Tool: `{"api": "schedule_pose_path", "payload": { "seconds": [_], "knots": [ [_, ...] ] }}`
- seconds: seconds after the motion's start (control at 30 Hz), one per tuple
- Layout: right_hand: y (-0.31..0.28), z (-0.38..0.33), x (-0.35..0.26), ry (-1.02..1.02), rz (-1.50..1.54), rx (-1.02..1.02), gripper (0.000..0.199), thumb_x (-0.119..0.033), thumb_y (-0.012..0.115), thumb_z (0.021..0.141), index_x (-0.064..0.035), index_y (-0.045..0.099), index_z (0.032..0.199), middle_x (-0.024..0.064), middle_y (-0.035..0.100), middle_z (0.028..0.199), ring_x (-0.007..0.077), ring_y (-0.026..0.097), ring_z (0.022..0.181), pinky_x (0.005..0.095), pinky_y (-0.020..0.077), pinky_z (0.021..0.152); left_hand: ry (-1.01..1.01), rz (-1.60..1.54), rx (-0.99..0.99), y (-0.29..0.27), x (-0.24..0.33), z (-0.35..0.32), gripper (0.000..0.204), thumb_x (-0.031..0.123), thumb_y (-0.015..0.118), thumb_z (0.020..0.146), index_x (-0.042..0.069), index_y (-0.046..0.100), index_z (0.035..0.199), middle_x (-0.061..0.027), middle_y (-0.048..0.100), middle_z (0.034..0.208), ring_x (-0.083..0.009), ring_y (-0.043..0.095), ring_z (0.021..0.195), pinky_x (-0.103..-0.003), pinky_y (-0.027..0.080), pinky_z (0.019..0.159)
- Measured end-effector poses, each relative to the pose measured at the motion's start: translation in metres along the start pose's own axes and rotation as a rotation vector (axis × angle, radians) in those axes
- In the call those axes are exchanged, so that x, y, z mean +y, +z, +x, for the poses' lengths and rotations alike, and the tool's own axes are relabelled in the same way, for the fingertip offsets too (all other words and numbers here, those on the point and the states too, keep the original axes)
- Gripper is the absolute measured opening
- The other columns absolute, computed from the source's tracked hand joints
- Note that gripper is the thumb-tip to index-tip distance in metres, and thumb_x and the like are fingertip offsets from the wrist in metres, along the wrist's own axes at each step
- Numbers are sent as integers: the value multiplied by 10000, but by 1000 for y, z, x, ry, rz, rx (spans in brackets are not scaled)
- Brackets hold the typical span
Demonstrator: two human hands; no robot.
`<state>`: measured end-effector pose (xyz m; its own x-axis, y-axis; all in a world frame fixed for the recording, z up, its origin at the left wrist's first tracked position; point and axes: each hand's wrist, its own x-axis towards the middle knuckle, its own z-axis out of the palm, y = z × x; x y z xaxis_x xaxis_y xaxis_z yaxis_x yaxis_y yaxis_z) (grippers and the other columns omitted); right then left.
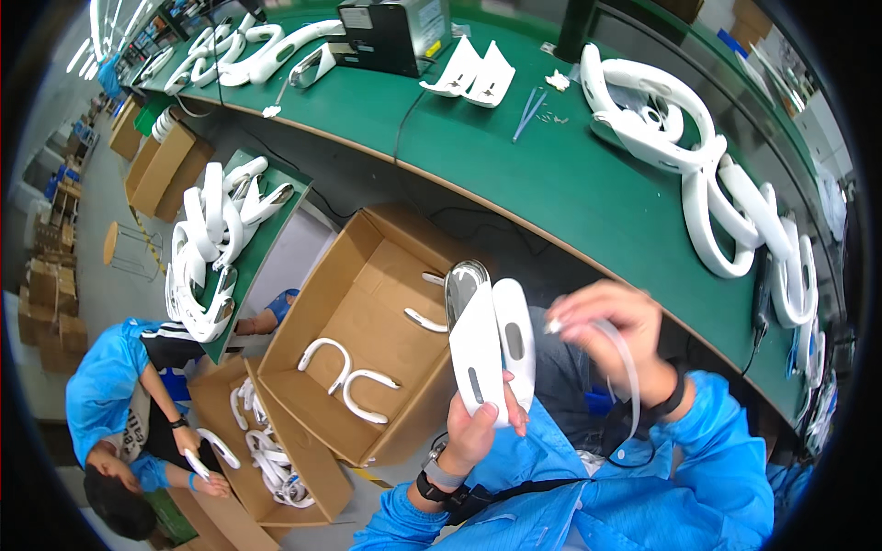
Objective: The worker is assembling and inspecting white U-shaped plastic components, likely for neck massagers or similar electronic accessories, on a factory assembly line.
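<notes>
My left hand (478,424) is closed around the lower part of a white, curved neckband device (474,354), its two arms pointing up. One arm has a long grey inset, the other a grey oval, and a shiny rounded part shows at the top. To the right, my right hand (611,321) is raised apart from the device and slightly blurred. Its fingers pinch a small pale tip (553,326). A pale, translucent cord (630,376) loops down from that hand past the wrist; the exact kind is unclear.
A cardboard box (367,266) below the green workbench (551,184) holds several white curved pieces. More neckbands (661,110) lie on the bench, near blue tweezers (526,115) and two white shells (473,73). At left a co-worker (119,395) handles a white piece over another box (303,468).
</notes>
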<state>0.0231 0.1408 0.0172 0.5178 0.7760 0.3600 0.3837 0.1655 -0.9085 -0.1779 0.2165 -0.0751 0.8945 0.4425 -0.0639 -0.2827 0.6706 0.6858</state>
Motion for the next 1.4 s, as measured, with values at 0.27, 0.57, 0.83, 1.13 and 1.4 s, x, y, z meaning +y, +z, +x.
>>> {"api": "schedule_pose_path", "payload": {
  "seconds": [0.27,0.57,0.83,1.13,1.4],
  "knots": [
    [42,-68,10,69,165,97,94,35,725,783,-5,720,868,124,695,935,176,693,725,261,554,594,-57,-146,-10,8,-14,-4,577,452,525,926,-15,439,1255,-119,588,678,-231,609,597,-379,534,624],
    [28,-84,7,71,174,163,86,29,718,790,6,711,873,120,704,932,160,694,722,251,551,587,-24,-55,-32,33,-22,-7,546,437,530,930,-62,491,1148,-128,605,710,-221,622,638,-375,545,647],
    [17,-96,5,10,116,185,110,61,746,737,1,694,813,136,697,887,229,703,840,315,570,759,-47,48,-15,50,-23,-11,524,436,508,942,-59,497,1114,-122,603,714,-214,610,618,-369,543,641],
    [0,-112,7,-21,86,297,130,53,745,731,5,702,844,144,707,916,222,708,834,295,560,729,-120,85,-64,66,-33,-7,532,437,513,941,-52,477,1147,-126,598,701,-221,604,600,-371,541,620],
    [-12,-127,19,-2,129,351,129,77,727,721,8,694,825,142,706,891,233,706,825,303,561,729,-106,127,-111,76,-55,-3,463,389,494,975,-51,504,1118,-109,609,738,-181,605,634,-313,533,612]
  ]
}}
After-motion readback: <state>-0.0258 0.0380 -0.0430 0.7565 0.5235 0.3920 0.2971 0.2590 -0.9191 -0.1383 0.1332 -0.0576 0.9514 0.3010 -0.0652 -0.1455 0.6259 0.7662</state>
